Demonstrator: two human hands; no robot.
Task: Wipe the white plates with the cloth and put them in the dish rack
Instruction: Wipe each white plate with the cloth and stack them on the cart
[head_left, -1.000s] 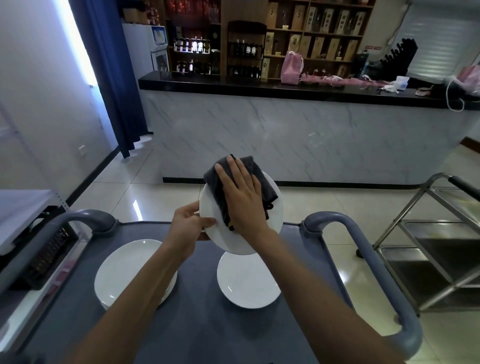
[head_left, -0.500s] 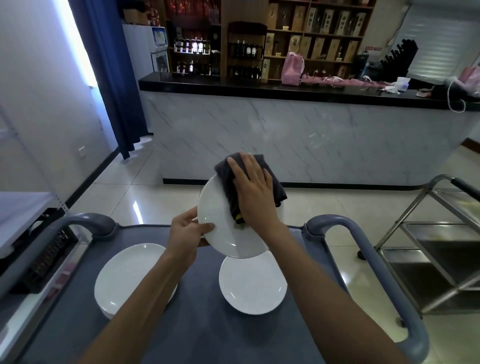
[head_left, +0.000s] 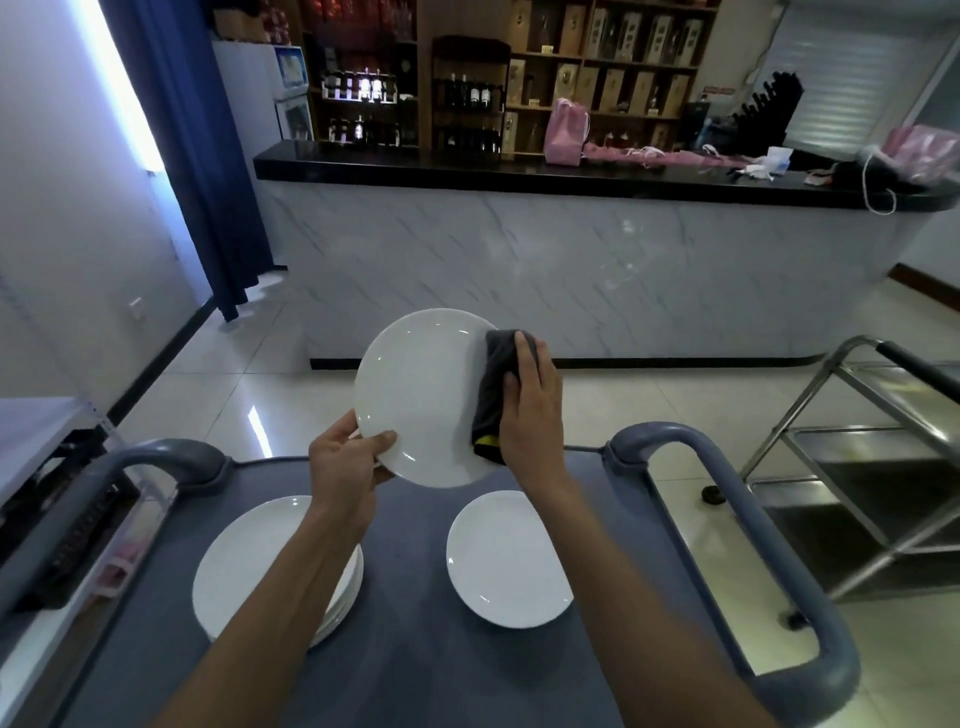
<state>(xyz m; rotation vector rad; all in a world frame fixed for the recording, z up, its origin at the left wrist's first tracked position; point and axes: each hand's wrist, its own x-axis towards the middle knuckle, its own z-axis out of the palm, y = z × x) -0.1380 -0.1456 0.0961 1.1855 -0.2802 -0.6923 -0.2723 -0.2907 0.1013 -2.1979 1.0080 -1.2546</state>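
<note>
Left hand (head_left: 343, 467) pinches the raised plate (head_left: 421, 395) by its lower rim; right hand (head_left: 530, 410) fingers curl over the cloth (head_left: 496, 384) at its right edge. A stack (head_left: 244, 561) and 1 plate (head_left: 509, 558) wait on the surface (head_left: 415, 665). No rack plainly visible, perhaps at left; none racked.

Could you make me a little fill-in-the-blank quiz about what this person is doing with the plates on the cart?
1. The left hand grips the raised plate by its ____ edge.
2. The right hand presses a dark ____ on that plate.
3. The stack of plates lies on the cart's ____ side.
4. The single plate lies ____ on the cart.

Missing words: lower; cloth; left; flat
</note>
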